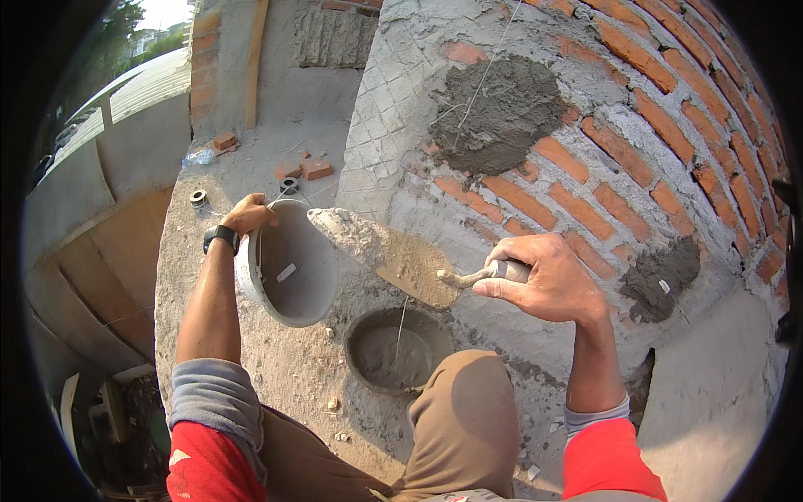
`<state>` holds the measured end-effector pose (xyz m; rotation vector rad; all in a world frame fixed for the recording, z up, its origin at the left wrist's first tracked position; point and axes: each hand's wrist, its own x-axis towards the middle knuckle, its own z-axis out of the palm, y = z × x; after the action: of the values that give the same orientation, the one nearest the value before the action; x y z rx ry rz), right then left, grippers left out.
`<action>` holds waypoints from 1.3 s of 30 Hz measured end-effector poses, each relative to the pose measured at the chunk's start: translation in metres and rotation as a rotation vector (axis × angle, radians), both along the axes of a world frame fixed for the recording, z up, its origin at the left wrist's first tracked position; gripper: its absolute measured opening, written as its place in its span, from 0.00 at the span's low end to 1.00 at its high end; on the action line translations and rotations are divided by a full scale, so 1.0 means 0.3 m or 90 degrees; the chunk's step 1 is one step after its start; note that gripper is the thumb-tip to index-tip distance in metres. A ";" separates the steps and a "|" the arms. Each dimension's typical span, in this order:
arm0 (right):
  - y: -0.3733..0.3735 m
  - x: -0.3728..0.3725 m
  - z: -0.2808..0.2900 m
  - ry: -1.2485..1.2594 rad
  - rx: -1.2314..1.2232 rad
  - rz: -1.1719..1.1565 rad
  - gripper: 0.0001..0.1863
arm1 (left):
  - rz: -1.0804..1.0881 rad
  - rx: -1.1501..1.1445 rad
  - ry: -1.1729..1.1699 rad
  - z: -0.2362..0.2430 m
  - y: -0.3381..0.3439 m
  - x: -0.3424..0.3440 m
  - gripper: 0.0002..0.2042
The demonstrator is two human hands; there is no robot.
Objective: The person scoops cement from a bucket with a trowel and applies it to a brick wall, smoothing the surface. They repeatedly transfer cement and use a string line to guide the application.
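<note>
My left hand (249,216) grips the upper rim of a pale bucket (303,280), which is tilted so its grey-coated inside faces me. My right hand (535,276) is closed on the handle of a trowel (414,272), held level above the ground with crumbly, pale grey material toward the blade's tip, near the bucket. Beneath the trowel a dark round basin (376,347) holds grey mortar, with a thin string over it, just beside my raised knee.
A curved brick wall (615,151) with wet mortar patches (498,109) rises at the right. Brick pieces (316,170), wire spools (199,197) and a plastic bottle (198,157) lie on the concrete ledge (201,276) behind. A sheet-panel drop (92,276) borders the left edge.
</note>
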<state>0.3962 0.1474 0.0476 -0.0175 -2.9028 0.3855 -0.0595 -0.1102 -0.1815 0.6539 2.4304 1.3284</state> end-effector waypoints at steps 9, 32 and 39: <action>-0.046 0.130 0.149 0.047 -0.040 0.207 0.17 | -0.068 0.080 -0.129 -0.506 -0.118 -0.069 0.15; 0.243 0.294 0.128 0.057 0.037 -0.151 0.18 | -0.073 0.218 0.527 0.866 0.882 0.350 0.32; 0.355 0.317 0.084 0.090 0.008 -0.115 0.17 | -0.017 0.153 0.525 0.875 0.918 0.119 0.20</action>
<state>0.4912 0.2541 0.0727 -0.2379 -2.7369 0.3223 -0.0238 0.1653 0.0812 1.5469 2.8399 1.5694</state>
